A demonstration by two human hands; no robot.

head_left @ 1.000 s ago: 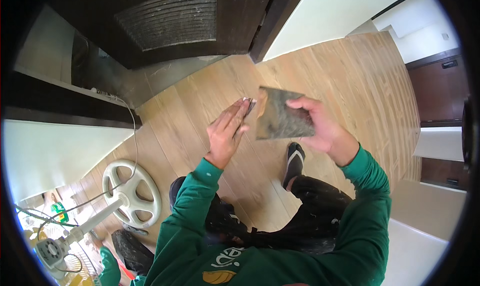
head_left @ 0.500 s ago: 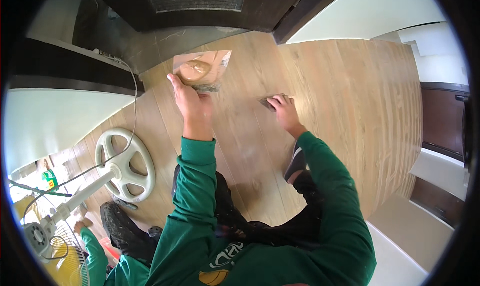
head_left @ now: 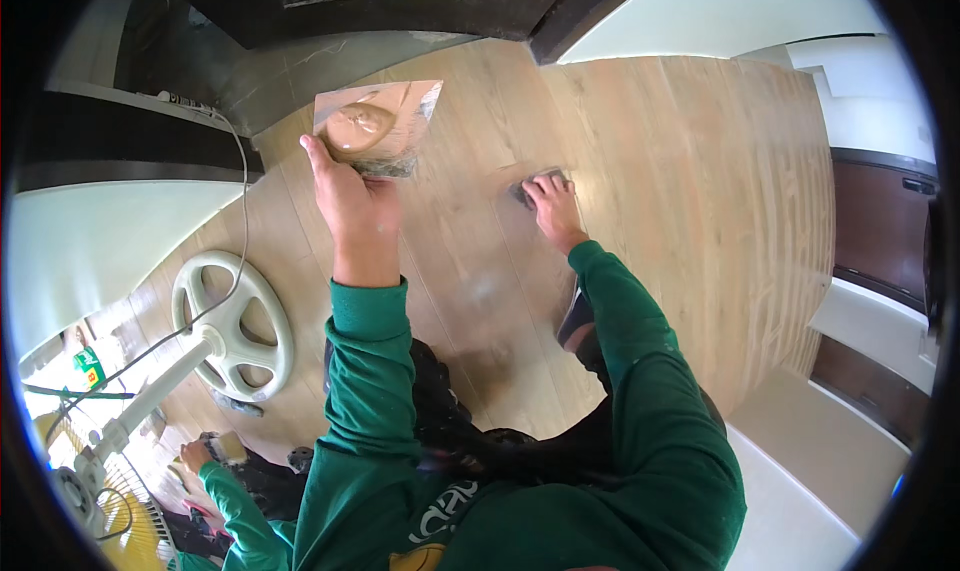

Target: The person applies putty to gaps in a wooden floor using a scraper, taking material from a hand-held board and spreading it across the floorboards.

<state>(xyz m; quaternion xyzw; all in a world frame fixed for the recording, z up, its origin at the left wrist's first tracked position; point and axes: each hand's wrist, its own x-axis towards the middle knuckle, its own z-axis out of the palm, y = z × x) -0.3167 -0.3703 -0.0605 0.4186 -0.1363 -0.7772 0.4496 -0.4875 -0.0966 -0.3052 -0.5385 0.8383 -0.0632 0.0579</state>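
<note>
My left hand [head_left: 358,206] holds up a flat square board [head_left: 408,121] above the floor, with the thumb along its left edge. A smooth mound of brown paste [head_left: 358,127] lies on the board, and its near edge is smeared grey. Farther right, my right hand [head_left: 556,211] is closed on a small dark flat scraper [head_left: 521,193], held down at the wood-plank floor [head_left: 470,241]. The fingers cover most of the scraper. A faint smear shows on the planks around it.
A pedestal fan's white round base [head_left: 232,326] stands at left, a cable [head_left: 245,221] running past it. At lower left, another person's hand [head_left: 197,457] is near a beige block [head_left: 231,447]. A dark door [head_left: 380,16] is ahead; white walls stand at both sides.
The view has shifted slightly, so the scene sits farther left and higher. My right hand stays low at the floor with the scraper turned a little. The other person's hand has moved.
</note>
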